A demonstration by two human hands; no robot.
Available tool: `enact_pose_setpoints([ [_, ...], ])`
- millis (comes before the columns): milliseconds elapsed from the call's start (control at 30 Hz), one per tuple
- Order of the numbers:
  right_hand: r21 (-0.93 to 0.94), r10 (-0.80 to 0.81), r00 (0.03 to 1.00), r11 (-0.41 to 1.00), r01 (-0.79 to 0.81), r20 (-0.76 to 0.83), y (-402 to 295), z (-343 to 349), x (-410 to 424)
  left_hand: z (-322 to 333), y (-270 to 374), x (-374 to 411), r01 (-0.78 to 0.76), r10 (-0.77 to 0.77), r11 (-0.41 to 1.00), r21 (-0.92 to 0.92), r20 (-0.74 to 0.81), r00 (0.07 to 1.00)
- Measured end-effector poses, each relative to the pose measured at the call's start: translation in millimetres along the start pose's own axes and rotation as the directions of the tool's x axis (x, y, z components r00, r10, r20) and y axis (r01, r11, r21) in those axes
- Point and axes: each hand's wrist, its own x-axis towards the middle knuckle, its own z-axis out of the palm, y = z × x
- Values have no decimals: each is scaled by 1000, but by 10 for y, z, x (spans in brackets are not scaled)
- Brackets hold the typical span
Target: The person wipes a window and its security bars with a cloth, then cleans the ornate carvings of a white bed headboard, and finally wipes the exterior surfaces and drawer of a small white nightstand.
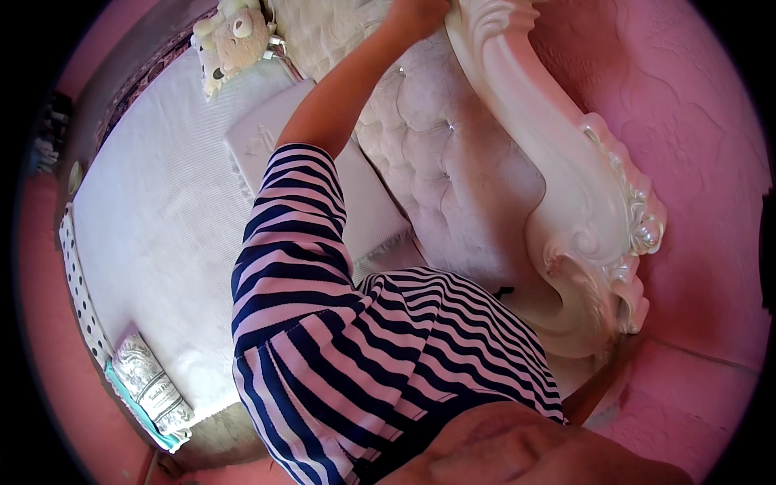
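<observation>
My left hand (424, 15) reaches to the top of the view, at the seam between the tufted, button-studded headboard (424, 133) and its cream carved frame (515, 91). Its fingers are partly hidden or cut off, so what it holds is unclear. At the lower right, my right hand (630, 344) is dim and small beside the lower end of the carved frame; its fingers cannot be made out. A pale cushion (370, 206) with a frilled edge lies below my left forearm, against the headboard.
A white bedspread (157, 182) covers the bed. A plush toy (239, 42) and white plugs or adapters (273, 48) are near the headboard. A patterned package (151, 388) lies at the bed's lower left corner. A pink textured wall (679, 121) stands close behind the frame.
</observation>
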Motion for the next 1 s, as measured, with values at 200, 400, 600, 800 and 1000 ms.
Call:
enact_pose_setpoints([
  [200,114,57,998,992,-57,3,25,58,12,-239,613,-441,-81,89,992,-93,89,992],
  [400,211,87,996,973,-90,23,41,137,61,-477,1045,-691,-70,135,969,-238,269,954],
  [600,296,113,993,947,-121,44,98,212,96,-729,1575,-1026,-7,49,659,-752,33,998],
  [800,350,151,986,922,-165,67,80,251,148,-643,1322,-796,288,-661,-463,-838,544,518],
  [1000,394,174,982,899,-190,78,69,259,174,19,1226,-501,230,-773,421,-877,-215,597],
])
